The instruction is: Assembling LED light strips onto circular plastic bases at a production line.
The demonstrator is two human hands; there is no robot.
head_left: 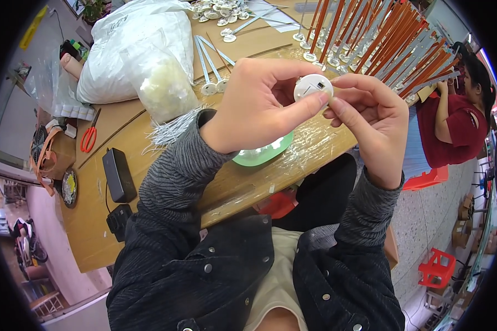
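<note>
My left hand [259, 102] pinches a small round white disc [309, 85] between thumb and fingers, above the wooden table. A small dark part and a thin line show on the disc's face. From the other side, the thumb and fingertips of my right hand [378, 113] are closed on the disc's right edge. Below my hands sits a light green dish [268, 153], partly hidden by my left wrist; its contents are hard to make out. A bundle of thin white wires [174, 128] lies beside my left sleeve.
A white sack [135, 49] and a clear bag [168, 94] stand at the left, near red-handled scissors [88, 137] and a black box [119, 175]. Many orange and grey sticks on round bases [370, 41] crowd the far right. A person in red [461, 129] sits beyond them.
</note>
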